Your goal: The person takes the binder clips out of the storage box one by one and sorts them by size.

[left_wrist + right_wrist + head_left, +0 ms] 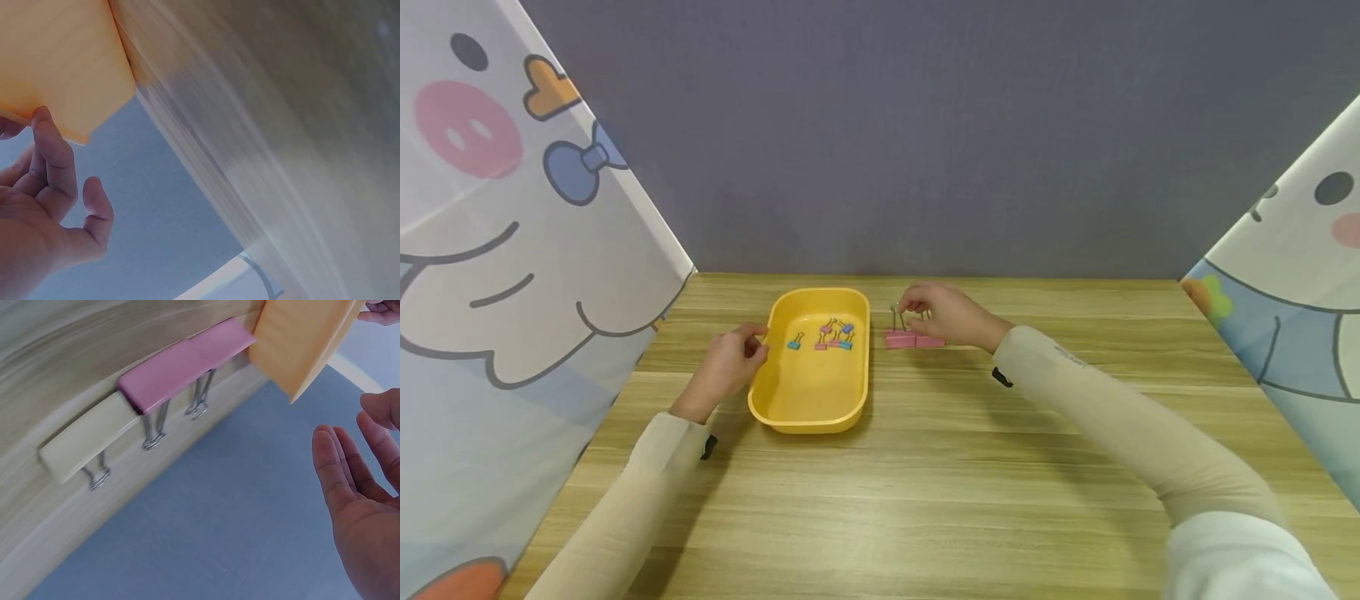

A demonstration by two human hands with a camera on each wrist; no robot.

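My left hand (730,362) is at the left rim of a yellow plastic tray (808,408), its bent fingers pinching the edge. In the left wrist view one fingertip overlaps the tray's outer wall. Small pink, blue and teal binder clips (795,344) lie inside the tray toward its far half. My right hand (951,312) hovers over two large pink binder clips (187,362), fingers loosely bent and holding nothing. These clips stand in a row with their wire handles up. A cream binder clip (90,434) adjoins them in the right wrist view; my right hand hides it in the head view.
Everything sits on a wood-grain table (925,500). A grey partition (925,142) rises along its far edge. Cartoon-printed panels (535,275) flank the table on both sides. The row of large clips is just right of the tray.
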